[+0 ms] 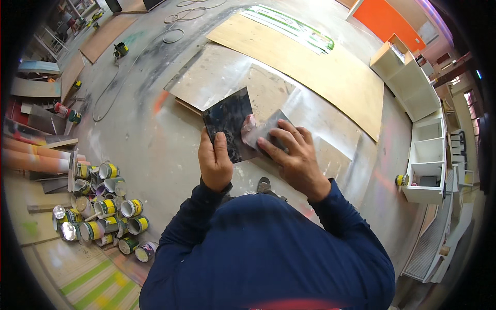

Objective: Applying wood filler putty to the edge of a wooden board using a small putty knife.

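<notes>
My left hand [215, 165] grips a dark, stained flat plate [228, 113] by its near edge, thumb on top. A lump of pinkish putty [248, 130] sits at the plate's right side. My right hand [295, 155] has its fingers spread over a thin grey metal putty spreader [266, 127], whose left edge touches the putty. Both tools are held in front of my chest, above worn boards [206, 72] on the floor. The right thumb is hidden beneath the spreader.
Several used paint cans [106, 206] crowd the floor at left. A pale plywood sheet [310, 67] lies ahead, with white cabinets [429, 150] along the right. A hose [116, 85] curls across the floor at far left. A shoe [264, 184] shows below my hands.
</notes>
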